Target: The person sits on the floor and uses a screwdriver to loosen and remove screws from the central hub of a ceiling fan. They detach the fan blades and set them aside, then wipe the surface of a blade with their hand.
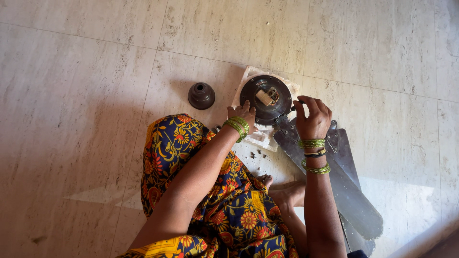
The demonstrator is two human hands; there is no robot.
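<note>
A dark round fan motor housing [266, 99] lies on a white cloth [258, 138] on the floor, with a pale part at its centre. My left hand [242, 115] rests against the housing's near left rim, fingers curled on its edge. My right hand [313, 117] is at the housing's right edge, fingertips pinched on a small dark piece where a grey fan blade [334, 181] joins. Both wrists carry green bangles.
A dark bell-shaped metal cup [201, 95] stands on the tiled floor left of the housing. Several small screws [256, 155] lie scattered near the cloth. Two blades stretch toward the lower right. My patterned garment [215, 205] and a bare foot [287, 193] fill the foreground.
</note>
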